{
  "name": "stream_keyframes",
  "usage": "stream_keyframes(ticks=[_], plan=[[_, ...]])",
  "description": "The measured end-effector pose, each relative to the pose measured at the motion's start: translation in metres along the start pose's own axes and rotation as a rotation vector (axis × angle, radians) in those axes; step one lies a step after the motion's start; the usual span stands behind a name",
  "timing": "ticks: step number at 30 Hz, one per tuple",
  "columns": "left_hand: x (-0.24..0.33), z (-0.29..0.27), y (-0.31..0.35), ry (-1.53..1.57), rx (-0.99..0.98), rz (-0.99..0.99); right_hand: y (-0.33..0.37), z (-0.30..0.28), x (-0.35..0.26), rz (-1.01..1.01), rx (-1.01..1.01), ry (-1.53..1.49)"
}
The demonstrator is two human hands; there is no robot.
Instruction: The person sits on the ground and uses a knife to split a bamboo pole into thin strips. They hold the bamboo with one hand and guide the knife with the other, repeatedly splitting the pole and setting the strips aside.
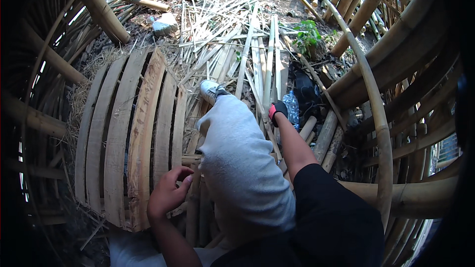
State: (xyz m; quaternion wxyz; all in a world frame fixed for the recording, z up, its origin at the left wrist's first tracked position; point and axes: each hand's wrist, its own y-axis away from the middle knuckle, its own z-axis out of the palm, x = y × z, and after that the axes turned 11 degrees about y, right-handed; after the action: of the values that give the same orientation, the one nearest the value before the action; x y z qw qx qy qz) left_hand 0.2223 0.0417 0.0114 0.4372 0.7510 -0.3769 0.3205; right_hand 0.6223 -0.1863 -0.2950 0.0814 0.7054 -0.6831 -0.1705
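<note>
A: So, starting from the slat panel (128,133), what is where?

B: Left of the panel there are only upright bamboo poles (101,12) and dry straw. The panel itself lies flat on the ground, its curved slats running away from the person.

A: And the left hand (168,195)?

B: It sits at the panel's near right corner, bare. Its fingers (184,182) are bent inward toward the outer slat. Whether they pinch anything I cannot tell.

A: Further right?

B: Just right of the panel a leg in grey trousers (237,158) stretches forward, ending in a white shoe (212,90). Right of that, the right hand (278,111) wears a black glove with a red cuff. It is down among the loose bamboo strips (267,69), beside a plastic bottle (292,106). The glove seems closed over a strip, but the grip is too small to tell.

A: Which step does that look like?

B: I judge it to be picking a strip from the pile while the other hand steadies the panel.

A: What would the next move call for?

B: Probably a firm hold on one strip alone, lifted clear of its neighbours and of the curved pole (378,123) far right of the panel.
</note>
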Motion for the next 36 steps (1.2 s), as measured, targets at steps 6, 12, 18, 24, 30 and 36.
stream_keyframes(ticks=[6, 12, 18, 24, 30, 36], plan=[[0.001, 0.001, -0.002, -0.030, -0.012, -0.023, 0.035, -0.037, -0.026, 0.329, -0.073, -0.228], [-0.009, 0.007, -0.008, 0.012, -0.049, 0.049, 0.023, -0.021, -0.039, 0.336, -0.038, -0.198], [0.004, 0.006, -0.005, -0.024, -0.052, 0.001, -0.001, -0.016, -0.029, 0.272, -0.097, -0.172], [0.004, 0.002, 0.004, -0.070, -0.033, -0.100, -0.011, -0.023, -0.042, 0.237, -0.418, -0.175], [-0.004, 0.009, -0.011, -0.069, -0.058, -0.069, -0.058, -0.002, -0.018, 0.089, -0.718, -0.348], [-0.010, 0.013, -0.019, -0.094, -0.113, -0.034, -0.055, 0.000, 0.001, 0.031, -0.784, -0.612]])
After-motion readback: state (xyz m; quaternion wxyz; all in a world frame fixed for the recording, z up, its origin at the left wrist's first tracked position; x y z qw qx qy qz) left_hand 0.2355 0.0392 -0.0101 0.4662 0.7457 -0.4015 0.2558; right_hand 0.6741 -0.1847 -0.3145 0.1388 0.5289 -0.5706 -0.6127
